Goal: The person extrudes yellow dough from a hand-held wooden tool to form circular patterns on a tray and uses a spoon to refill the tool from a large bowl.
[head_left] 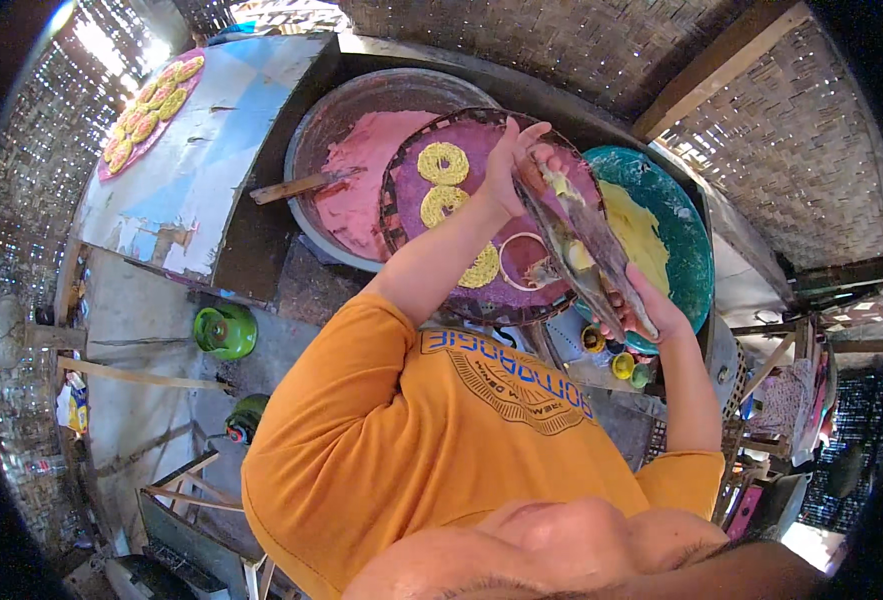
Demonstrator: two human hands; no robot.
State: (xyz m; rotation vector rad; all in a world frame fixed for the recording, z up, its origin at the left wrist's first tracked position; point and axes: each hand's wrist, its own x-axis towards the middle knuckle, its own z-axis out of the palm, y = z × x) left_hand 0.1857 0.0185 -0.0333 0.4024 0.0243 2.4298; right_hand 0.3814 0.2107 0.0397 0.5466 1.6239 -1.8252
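Observation:
My left hand (516,165) is closed on the upper end of a worn wooden press (593,262) with yellow dough on it, and my right hand (639,305) grips its lower end. The press slants over a round purple tray (476,145) holding several coiled yellow dough rings (444,162) and a pale hoop (504,258) with something brownish at its right. Left of the tray, a metal basin (311,130) holds pink dough (356,170) and a wooden stick (291,186). A teal basin (683,230) of yellow dough (641,230) sits on the right.
A worn table (186,200) at upper left carries a pink sheet of coiled pieces (146,120). Green gas cylinders (223,325) stand on the floor at left. Small pots (622,366) sit below the teal basin. Woven walls (771,150) and timber beams surround the workspace.

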